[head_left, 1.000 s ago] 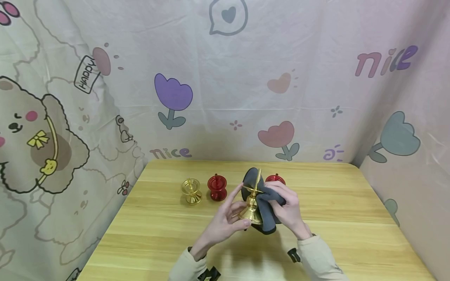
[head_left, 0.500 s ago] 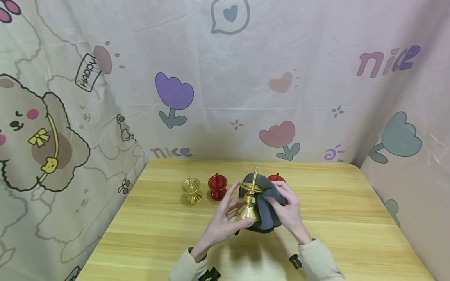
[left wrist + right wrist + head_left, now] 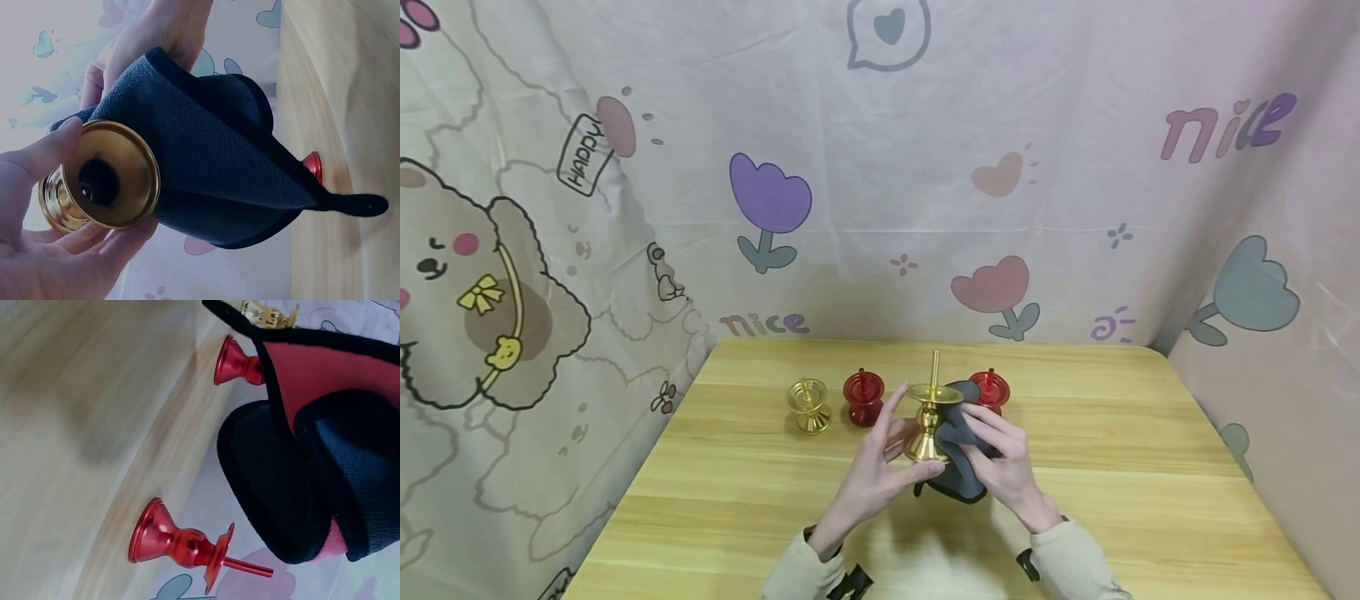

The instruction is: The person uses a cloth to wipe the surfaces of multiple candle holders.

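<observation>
1. Gripping a gold candle holder (image 3: 927, 421), the left hand (image 3: 876, 475) had its fingers clamped on the base, with the thumb along the near rim.
2. That candle holder was raised above the worktop (image 3: 1112, 467), pin upward, between the two hands; the left wrist view showed its dark hollow underside.
3. The right hand (image 3: 1003, 458) pinched a dark grey cloth (image 3: 958, 477), its fingers clamped on the folds, which lay against the holder's right side.
4. Black edging ran round the cloth, a loop hung at one corner, and its reverse was pinkish red.
5. Farther off, a second gold holder (image 3: 809, 407) stood upright at left, with a red holder (image 3: 863, 400) just beside it.
6. Another red holder (image 3: 989, 388) stood beyond the right hand, partly hidden in the head view.
</observation>
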